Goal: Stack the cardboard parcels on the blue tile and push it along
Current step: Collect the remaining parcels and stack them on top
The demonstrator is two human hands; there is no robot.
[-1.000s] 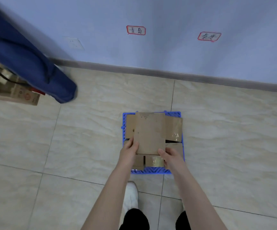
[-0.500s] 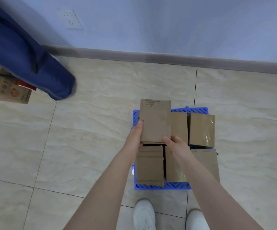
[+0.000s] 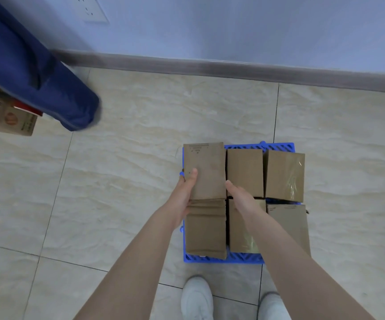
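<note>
A blue grid tile (image 3: 277,146) lies on the floor with several brown cardboard parcels on it in two rows. I hold the far-left parcel (image 3: 206,167) between both hands at the tile's far-left corner. My left hand (image 3: 184,195) grips its left edge, thumb on top. My right hand (image 3: 240,197) presses its near right corner. Next to it lie the far-middle parcel (image 3: 244,172) and a taped far-right parcel (image 3: 284,174). The near row holds a left parcel (image 3: 205,229), a middle one (image 3: 237,234) and a right one (image 3: 290,225), both partly under my right forearm.
A dark blue bag (image 3: 36,72) leans at the left, over a printed cardboard box (image 3: 4,118). The wall's grey skirting (image 3: 233,68) runs across the back, with a socket (image 3: 90,8) above. My white shoes (image 3: 196,299) stand just behind the tile. Beige floor tiles surround it.
The parcel in my hands has gone from the middle of the pile down to the far-left spot on the tile. The camera has tilted down and closer.
</note>
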